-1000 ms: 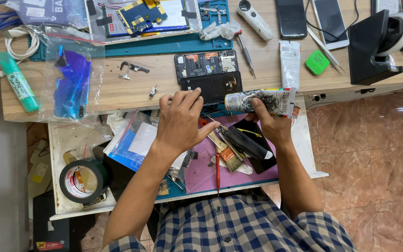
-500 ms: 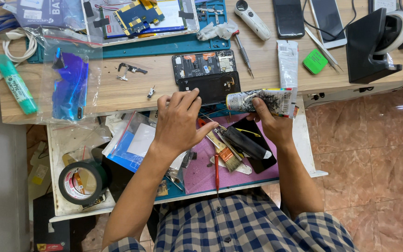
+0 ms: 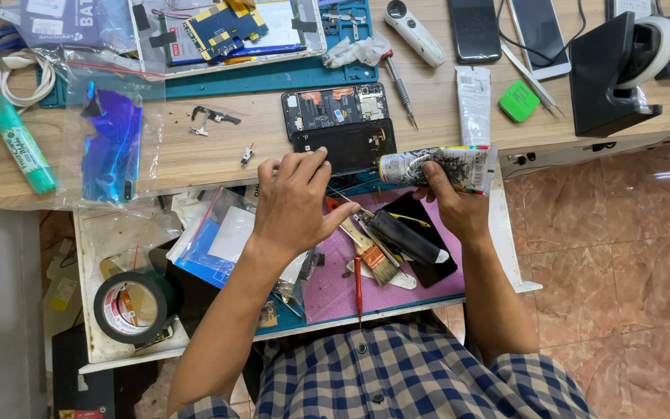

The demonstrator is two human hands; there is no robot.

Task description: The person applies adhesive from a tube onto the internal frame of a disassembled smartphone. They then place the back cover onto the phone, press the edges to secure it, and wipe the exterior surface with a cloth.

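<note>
At the desk's front edge in the head view: right hand (image 3: 453,203) clasped around a crumpled glue tube (image 3: 436,166), nozzle end aimed left at the opened phone (image 3: 339,128), and left hand (image 3: 295,203) curled, fingertips gathered at the phone's lower edge beside the nozzle. Compared with a second ago, barely any shift, both hands still parked there, suggesting glue work mid-course. Below, a brush (image 3: 372,256) lying on the pink mat (image 3: 335,289), untouched

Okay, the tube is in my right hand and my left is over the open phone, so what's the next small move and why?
Probably bring the tube nozzle down to the opened phone edge. The right hand grips the tube level beside the phone, its nozzle end pointing that way, and the left hand fingertips rest at the phone's near edge, apparently steadying it.
</note>
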